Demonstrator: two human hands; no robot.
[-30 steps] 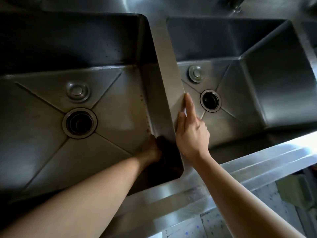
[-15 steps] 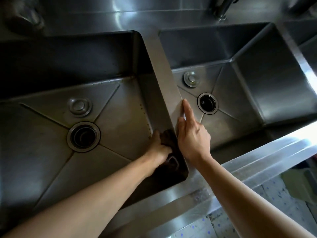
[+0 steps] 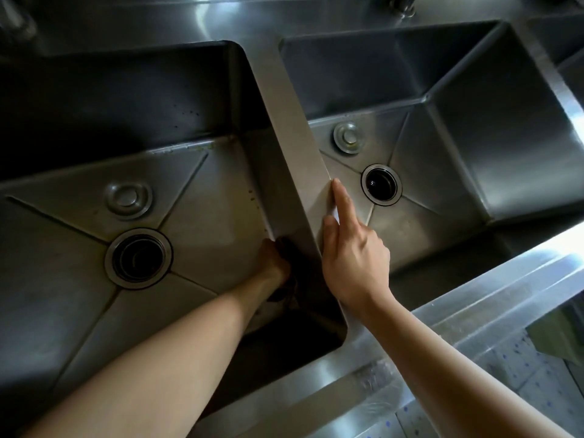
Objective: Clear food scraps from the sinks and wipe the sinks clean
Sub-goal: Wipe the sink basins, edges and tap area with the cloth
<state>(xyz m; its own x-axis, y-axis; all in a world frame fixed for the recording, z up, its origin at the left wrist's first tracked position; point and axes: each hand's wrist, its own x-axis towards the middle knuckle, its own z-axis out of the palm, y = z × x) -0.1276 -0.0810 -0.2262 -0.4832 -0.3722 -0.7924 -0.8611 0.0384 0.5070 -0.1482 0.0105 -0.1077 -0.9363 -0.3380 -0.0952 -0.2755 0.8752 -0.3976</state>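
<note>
Two steel sinks lie side by side, the left sink (image 3: pixel 63 311) and the right sink (image 3: pixel 521 137), split by a narrow divider (image 3: pixel 294 147). My left hand (image 3: pixel 273 263) is down in the left sink's near right corner and grips a dark cloth (image 3: pixel 300 273) pressed to the divider wall. Small brown specks (image 3: pixel 252 197) dot that wall above the cloth. My right hand (image 3: pixel 350 251) rests on the divider's right edge with the forefinger stretched along it; the other fingers wrap over the edge, out of sight.
Each sink has an open round drain, left drain (image 3: pixel 138 259) and right drain (image 3: pixel 381 184), with a loose stopper behind it: left stopper (image 3: pixel 128 199), right stopper (image 3: pixel 347 137). A steel front ledge (image 3: pixel 474 311) runs along the near side. Speckled floor tiles (image 3: pixel 512 368) show below.
My left hand with the cloth has slid along the divider wall in the sink's near right corner. The right hand stays on the divider. The view has shifted slightly.
</note>
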